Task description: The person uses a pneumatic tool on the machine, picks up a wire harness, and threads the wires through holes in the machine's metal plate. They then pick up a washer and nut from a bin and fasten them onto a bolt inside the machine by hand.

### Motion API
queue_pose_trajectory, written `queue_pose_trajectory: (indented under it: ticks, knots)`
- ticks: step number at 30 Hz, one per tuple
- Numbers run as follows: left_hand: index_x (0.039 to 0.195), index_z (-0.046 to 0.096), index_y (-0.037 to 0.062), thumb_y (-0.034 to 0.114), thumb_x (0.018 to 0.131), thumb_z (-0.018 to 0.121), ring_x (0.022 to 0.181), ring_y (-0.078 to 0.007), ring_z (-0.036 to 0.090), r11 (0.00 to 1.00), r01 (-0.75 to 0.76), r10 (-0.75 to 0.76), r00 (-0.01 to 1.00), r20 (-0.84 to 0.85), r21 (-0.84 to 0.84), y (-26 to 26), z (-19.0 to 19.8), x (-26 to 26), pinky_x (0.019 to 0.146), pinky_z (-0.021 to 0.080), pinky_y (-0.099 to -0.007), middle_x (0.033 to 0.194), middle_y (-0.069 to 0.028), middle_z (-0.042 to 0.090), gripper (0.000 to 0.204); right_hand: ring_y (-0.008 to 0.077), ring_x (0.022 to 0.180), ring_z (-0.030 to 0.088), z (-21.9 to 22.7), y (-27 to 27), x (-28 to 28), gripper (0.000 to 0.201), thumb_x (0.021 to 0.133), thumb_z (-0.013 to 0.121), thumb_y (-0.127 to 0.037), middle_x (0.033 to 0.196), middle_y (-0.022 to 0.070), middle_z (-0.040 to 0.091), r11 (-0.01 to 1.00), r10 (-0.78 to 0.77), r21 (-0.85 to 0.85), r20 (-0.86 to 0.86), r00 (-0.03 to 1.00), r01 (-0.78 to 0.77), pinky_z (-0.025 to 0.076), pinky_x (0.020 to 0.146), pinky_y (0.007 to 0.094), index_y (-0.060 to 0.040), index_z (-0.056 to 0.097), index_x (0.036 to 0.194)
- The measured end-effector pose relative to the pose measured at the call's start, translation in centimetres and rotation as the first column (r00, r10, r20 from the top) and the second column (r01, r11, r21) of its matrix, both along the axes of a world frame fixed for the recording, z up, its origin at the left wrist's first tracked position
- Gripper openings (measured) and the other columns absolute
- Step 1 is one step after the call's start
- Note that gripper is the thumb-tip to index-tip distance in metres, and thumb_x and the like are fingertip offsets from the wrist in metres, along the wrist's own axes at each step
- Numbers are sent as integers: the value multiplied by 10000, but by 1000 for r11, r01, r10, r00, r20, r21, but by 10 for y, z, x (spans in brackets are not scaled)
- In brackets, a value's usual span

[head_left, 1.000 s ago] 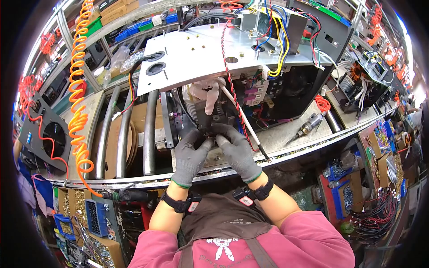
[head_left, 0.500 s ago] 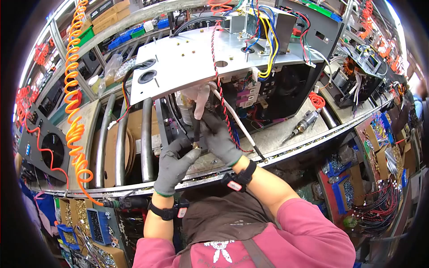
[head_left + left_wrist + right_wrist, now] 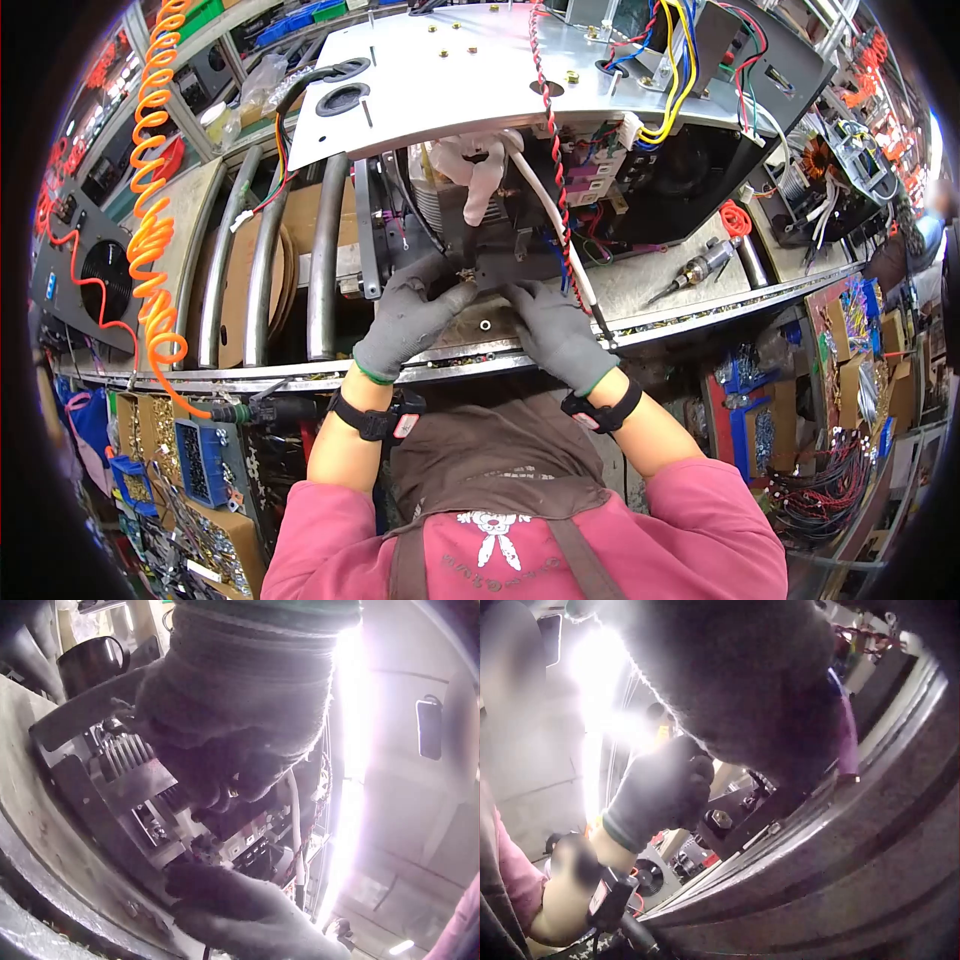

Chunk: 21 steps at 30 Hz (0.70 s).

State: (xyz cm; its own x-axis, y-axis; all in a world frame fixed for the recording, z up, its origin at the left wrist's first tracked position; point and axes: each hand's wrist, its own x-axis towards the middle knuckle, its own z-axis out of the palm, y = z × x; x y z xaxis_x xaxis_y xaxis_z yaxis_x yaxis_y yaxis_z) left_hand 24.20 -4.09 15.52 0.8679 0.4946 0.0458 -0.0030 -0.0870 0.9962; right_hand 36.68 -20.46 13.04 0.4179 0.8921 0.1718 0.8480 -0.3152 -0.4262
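Note:
A machine with a flat silver top plate (image 3: 450, 85) stands on the bench, its lower front exposed. Under the plate hangs a thick cable wrapped in pale tape (image 3: 480, 190), its lower end in a black sleeve (image 3: 470, 240). My gloved left hand (image 3: 408, 322) pinches the brass-coloured end of this cable at the front panel (image 3: 512, 262). My gloved right hand (image 3: 562, 335) touches the dark panel's front edge, its fingertips partly hidden. In the right wrist view a hex nut (image 3: 718, 819) sits on the panel near the left hand (image 3: 664, 791).
A small ring-shaped nut (image 3: 485, 325) lies on the bench in front. A power screwdriver (image 3: 700, 268) lies to the right. A white cable (image 3: 540, 195) and a red-black twisted wire (image 3: 556, 150) hang beside the right hand. Metal rollers (image 3: 325, 260) and an orange coiled hose (image 3: 150, 240) are left.
Both hands were together at the panel, then spread as the right hand reached in beside the cable. Now the right hand has drawn back to the panel's edge; the left stays at the cable end.

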Motion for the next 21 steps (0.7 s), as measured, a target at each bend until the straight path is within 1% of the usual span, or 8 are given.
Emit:
queue_pose_trajectory:
  ticks: [5,7,14,16,17,18,20,21]
  knots:
    - [1151,581,-11,136,786,677,811,-83,524,999,15,-15,1000,10,-39,-1,5,-3,716,445,-232,992,-48,615,405,308,1005,582,-6,1,-3,309,795,551,-77,1084,141,581,982,0,-183,193,981,36,503,800,411,-85,594,1101]
    - [1145,567,-35,194,789,675,964,-162,562,998,55,-57,998,-40,-42,0,11,-7,892,437,-303,1086,-128,618,437,311,927,615,0,3,-4,262,804,534,-82,1011,125,605,942,51,-334,227,972,29,516,758,398,-78,605,1056]
    - [1137,578,-27,129,785,673,737,-97,545,999,52,-53,998,-31,-10,-3,10,-6,671,456,-242,881,-51,623,397,317,850,638,-5,6,1,255,797,534,-49,959,146,625,988,-37,-133,258,965,73,516,710,419,-67,600,1043]
    - [1104,586,-27,141,787,678,731,-109,565,989,78,-77,997,11,-124,-6,12,-5,666,463,-244,860,-58,624,370,330,863,634,6,13,0,261,803,524,7,930,172,642,938,-141,298,-134,981,176,504,734,415,-44,592,1049]
    - [1093,583,-17,163,784,696,733,-119,578,991,88,-91,996,-26,-98,-5,9,-4,665,467,-244,853,-64,627,374,274,839,641,5,20,2,211,852,527,-7,903,175,656,885,-57,412,-369,928,218,497,741,372,-22,587,1053]
    - [1093,583,-17,163,784,696,733,-119,578,991,95,-98,995,-27,-93,-6,9,-3,665,467,-244,853,-64,627,374,274,839,641,8,27,1,211,852,527,-7,903,175,656,881,-62,417,-370,927,225,497,741,372,-22,587,1053]
    - [1101,564,-15,190,775,720,730,-121,587,992,71,-66,996,55,-108,-11,8,-1,653,475,-252,844,-67,628,415,198,805,629,17,38,-1,186,902,544,-95,919,145,658,855,118,315,-892,436,412,490,742,324,-11,587,1062]
    - [1102,566,10,176,788,697,739,-115,582,999,42,-42,999,14,24,-9,4,0,658,480,-256,870,-73,633,379,137,791,601,9,42,0,211,917,553,-138,912,110,656,858,134,373,-824,550,351,487,733,292,-18,593,1086]
